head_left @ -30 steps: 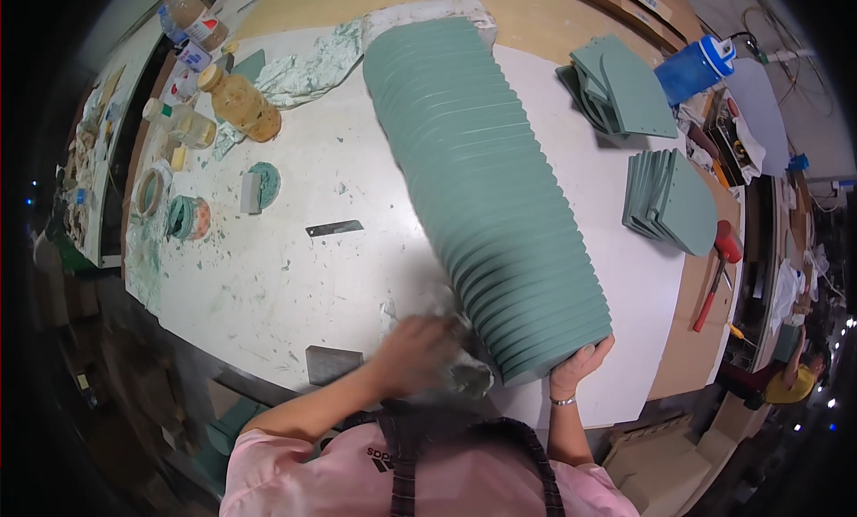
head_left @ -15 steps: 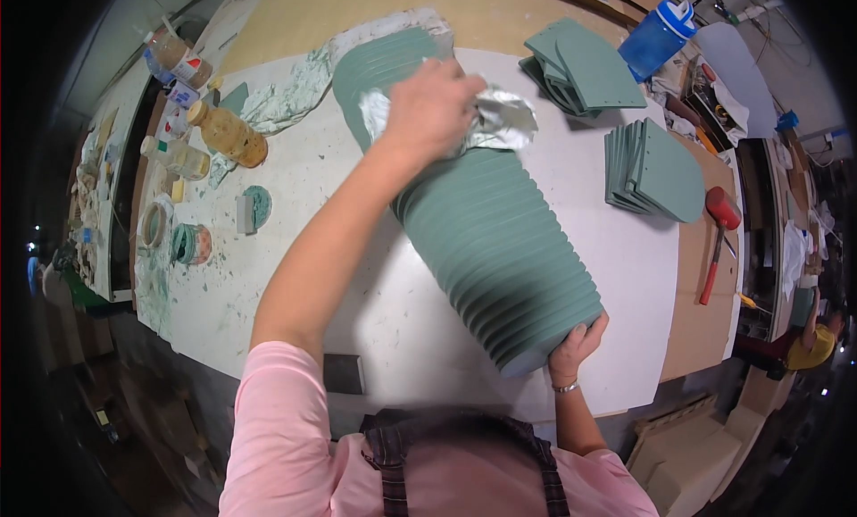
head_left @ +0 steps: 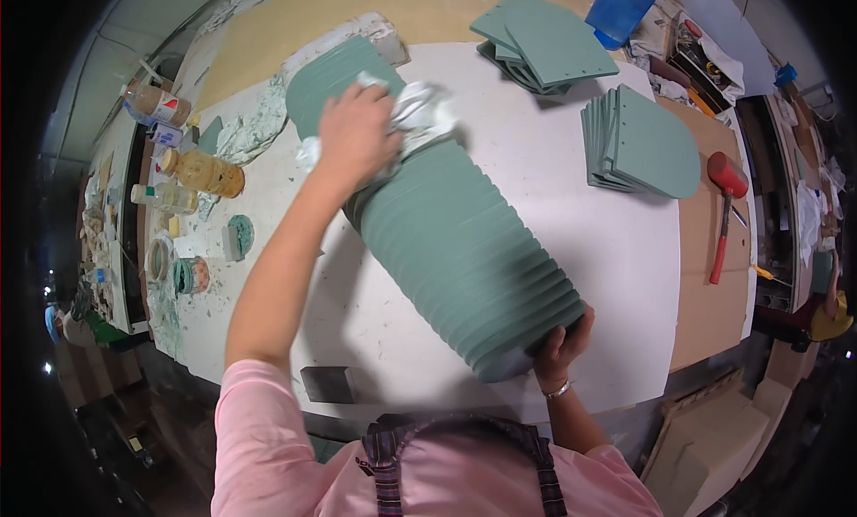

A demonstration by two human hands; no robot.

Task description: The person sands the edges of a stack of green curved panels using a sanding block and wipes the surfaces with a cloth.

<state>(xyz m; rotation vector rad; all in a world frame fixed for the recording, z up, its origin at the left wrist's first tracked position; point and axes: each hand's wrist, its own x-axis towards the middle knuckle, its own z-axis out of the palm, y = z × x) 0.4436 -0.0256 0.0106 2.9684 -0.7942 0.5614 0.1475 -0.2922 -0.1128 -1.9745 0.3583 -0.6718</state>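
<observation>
A long row of rounded green panels (head_left: 464,249), packed face to face, lies slantwise across the white-topped table. My left hand (head_left: 359,135) is closed on a crumpled white cloth (head_left: 425,115), pressing it against the panels toward their far end. Some of the cloth sticks out on both sides of the hand. At the near right end, my right hand (head_left: 564,346) grips the last panels, thumb on the near side and the other fingers mostly hidden.
Two smaller piles of green panels (head_left: 558,48) (head_left: 652,146) lie at the right. Beyond them are a red mallet (head_left: 728,182) and a blue jug (head_left: 620,12). On the left are bottles (head_left: 207,173), a jar of green paste (head_left: 190,274) and a rag (head_left: 254,129). A dark block (head_left: 327,385) lies near the front edge.
My left hand has moved the cloth a little leftward across the panels. My right hand keeps its hold at the near end. The whole view has shifted slightly.
</observation>
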